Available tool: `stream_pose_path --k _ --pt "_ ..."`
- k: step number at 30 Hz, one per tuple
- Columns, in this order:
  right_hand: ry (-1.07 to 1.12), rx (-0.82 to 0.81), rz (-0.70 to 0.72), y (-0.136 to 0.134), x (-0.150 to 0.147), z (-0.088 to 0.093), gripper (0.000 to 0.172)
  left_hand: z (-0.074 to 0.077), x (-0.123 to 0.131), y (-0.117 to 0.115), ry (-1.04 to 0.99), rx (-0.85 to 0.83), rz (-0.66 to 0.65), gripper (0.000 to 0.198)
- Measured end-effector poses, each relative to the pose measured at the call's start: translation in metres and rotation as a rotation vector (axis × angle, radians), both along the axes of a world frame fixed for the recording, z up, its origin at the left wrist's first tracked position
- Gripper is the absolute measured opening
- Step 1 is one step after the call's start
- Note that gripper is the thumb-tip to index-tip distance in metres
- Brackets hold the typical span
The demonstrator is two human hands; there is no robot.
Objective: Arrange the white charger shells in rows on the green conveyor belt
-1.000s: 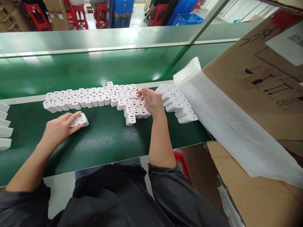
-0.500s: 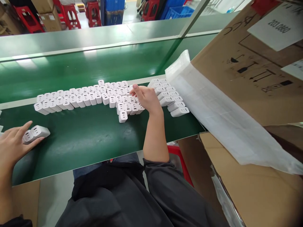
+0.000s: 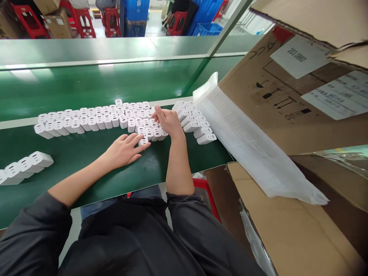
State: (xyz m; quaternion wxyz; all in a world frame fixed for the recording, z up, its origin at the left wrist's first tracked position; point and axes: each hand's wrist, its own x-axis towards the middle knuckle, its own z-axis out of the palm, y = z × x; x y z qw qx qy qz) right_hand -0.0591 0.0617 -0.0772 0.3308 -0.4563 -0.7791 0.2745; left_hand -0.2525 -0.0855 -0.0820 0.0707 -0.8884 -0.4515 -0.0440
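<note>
White plug-in chargers, with slots on their upward faces, stand packed in rows on the green work surface. My left hand reaches over from the left with its fingers stretched out and apart. Its fingertips touch the charger that juts out at the block's front. Over the right part of the block is my right hand, thumb raised and fingers loosely bent, a gap between them; it hides some chargers. To its right, a second group of chargers leans in slanted rows.
A slanted row of chargers lies at the left. On the right are a large cardboard box and a white foam sheet beside the slanted group. Red stools and blue crates stand beyond the bench.
My left hand has moved right from the slanted row at the left to the block's front charger. That row now shows uncovered. My right hand stays over the block.
</note>
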Motion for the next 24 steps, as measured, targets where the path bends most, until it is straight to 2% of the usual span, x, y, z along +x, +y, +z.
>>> stream_pose_path --k 2,4,9,16,21,24 --pt "-0.014 -0.005 0.005 0.001 -0.001 -0.002 0.085 -0.006 0.011 0.010 0.018 0.012 -0.025 0.045" --pt "-0.026 -0.001 0.013 0.001 -0.001 -0.002 0.084 -0.011 0.010 0.010 0.007 0.040 -0.016 0.043" --pt "-0.015 0.014 0.029 -0.003 -0.004 0.001 0.074 -0.022 -0.018 -0.007 -0.152 0.044 0.010 0.037" --pt "-0.093 0.048 0.287 -0.014 -0.017 0.003 0.059 -0.027 -0.051 -0.002 -0.280 0.091 0.143 0.035" --pt "-0.178 0.063 0.394 -0.019 -0.020 0.003 0.049 -0.029 -0.062 -0.003 -0.403 -0.008 0.174 0.052" --pt "-0.199 0.061 0.450 -0.022 -0.019 0.004 0.037 -0.031 -0.065 -0.005 -0.535 -0.098 0.212 0.067"
